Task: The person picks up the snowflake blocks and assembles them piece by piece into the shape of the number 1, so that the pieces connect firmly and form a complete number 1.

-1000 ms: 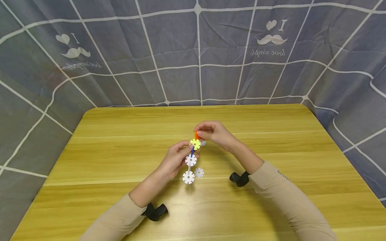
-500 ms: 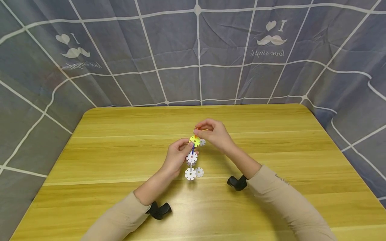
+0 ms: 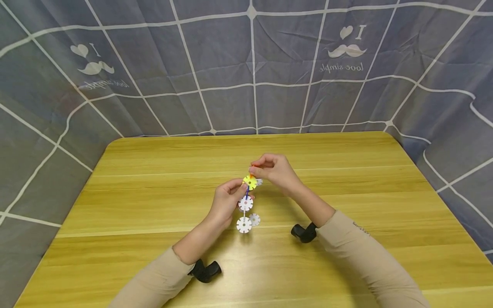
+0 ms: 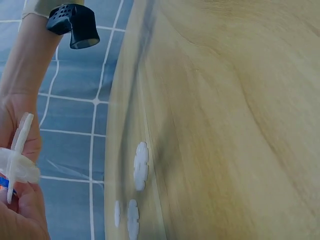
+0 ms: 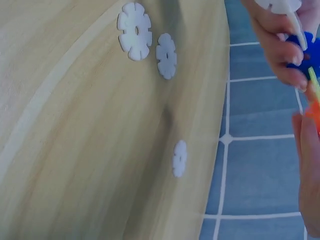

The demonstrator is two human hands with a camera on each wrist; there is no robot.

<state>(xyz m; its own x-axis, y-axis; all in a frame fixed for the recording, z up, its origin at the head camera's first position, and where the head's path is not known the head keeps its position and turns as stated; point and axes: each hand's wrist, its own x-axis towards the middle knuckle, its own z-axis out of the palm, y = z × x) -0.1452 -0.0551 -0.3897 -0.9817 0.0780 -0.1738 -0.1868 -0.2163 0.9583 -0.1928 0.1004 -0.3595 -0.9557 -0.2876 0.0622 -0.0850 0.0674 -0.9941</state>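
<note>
White, blue, yellow and orange chain of round, notched plastic discs (image 3: 248, 203), pinched in my left hand (image 3: 225, 202) and right hand (image 3: 276, 172).

Three white discs (image 5: 134, 44) on table (image 3: 154, 188)

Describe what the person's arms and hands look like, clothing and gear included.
The left sleeve and right sleeve are beige; the right one bears small dark lettering, illegible here. The left hand and right hand are ungloved. A black, curved device sits by each sleeve's end.
</note>
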